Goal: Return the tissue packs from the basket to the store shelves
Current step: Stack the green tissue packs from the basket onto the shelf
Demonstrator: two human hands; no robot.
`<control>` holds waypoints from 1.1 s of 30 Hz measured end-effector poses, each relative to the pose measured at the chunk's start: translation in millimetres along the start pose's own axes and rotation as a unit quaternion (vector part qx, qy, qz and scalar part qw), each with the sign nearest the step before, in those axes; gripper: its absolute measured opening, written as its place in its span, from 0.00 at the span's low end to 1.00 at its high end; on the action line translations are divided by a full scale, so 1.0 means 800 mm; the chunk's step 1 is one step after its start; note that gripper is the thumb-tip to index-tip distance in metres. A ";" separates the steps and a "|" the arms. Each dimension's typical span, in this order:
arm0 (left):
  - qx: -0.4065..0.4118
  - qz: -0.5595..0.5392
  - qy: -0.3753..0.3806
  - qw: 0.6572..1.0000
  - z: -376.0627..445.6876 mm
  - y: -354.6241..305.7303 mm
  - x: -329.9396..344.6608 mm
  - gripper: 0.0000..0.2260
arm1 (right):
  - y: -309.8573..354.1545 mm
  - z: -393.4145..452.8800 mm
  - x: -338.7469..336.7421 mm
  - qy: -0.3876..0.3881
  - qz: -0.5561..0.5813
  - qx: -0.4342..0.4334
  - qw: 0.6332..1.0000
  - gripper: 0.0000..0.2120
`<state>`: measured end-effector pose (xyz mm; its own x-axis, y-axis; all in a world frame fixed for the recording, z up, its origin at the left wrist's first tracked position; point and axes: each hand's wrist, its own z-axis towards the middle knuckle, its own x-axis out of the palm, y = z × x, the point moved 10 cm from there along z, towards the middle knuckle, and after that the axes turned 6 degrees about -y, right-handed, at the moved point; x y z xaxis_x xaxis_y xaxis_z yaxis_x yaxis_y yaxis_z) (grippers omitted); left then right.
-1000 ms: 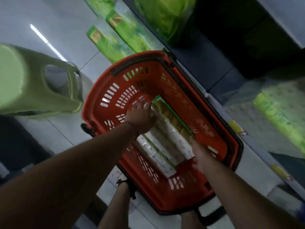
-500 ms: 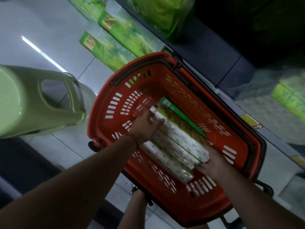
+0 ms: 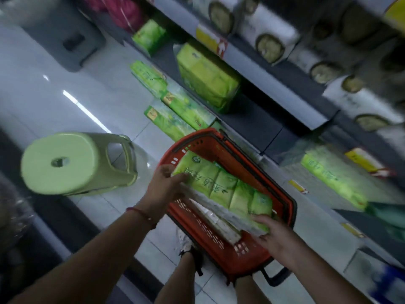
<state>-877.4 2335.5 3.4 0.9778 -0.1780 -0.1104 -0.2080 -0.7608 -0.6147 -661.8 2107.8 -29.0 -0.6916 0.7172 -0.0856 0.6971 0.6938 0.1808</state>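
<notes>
Tissue pack [image 3: 228,189], green, is held above the red basket [image 3: 282,200], gripped at its ends by the left hand [image 3: 163,186] and right hand [image 3: 275,234]. Beyond, more packs are stacked on the store shelves [image 3: 269,119].

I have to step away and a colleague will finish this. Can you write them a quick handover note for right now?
Left hand grips the far end of a long green tissue pack; right hand holds its near end.
The pack is lifted above the red basket, not yet shelved.
At least one more pack lies in the basket.
Left to do: place this pack on the shelves, then the rest.
</notes>
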 end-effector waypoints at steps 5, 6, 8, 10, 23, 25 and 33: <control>0.039 -0.045 -0.012 0.998 -0.105 -0.145 -0.092 0.09 | 0.093 -0.165 0.058 0.078 0.041 -0.059 0.994 0.21; 0.048 -0.052 -0.013 0.997 -0.121 -0.169 -0.111 0.09 | 0.109 -0.196 0.073 0.084 0.039 -0.070 0.993 0.24; 0.060 -0.067 -0.002 0.996 -0.147 -0.212 -0.141 0.09 | 0.135 -0.251 0.112 0.120 0.021 -0.089 0.989 0.23; 0.071 -0.093 0.008 0.993 -0.161 -0.247 -0.173 0.09 | 0.150 -0.307 0.167 0.173 -0.025 -0.107 0.979 0.16; 0.030 0.035 0.250 0.967 -0.199 -0.341 -0.316 0.43 | 0.097 -0.410 0.475 0.118 0.075 -0.114 0.984 0.20; 0.061 0.086 0.234 0.967 -0.184 -0.353 -0.322 0.42 | 0.106 -0.407 0.505 0.122 0.084 -0.115 0.982 0.19; 0.030 0.095 0.111 0.989 -0.079 -0.417 -0.343 0.22 | 0.186 -0.381 0.579 0.114 0.031 -0.229 0.966 0.12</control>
<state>-1077.8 2599.1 287.9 0.8901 -0.4518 -0.0592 -0.3797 -0.6636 -0.6446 -935.9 2523.6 257.0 -0.7116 0.6871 0.1469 0.6170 0.5110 0.5985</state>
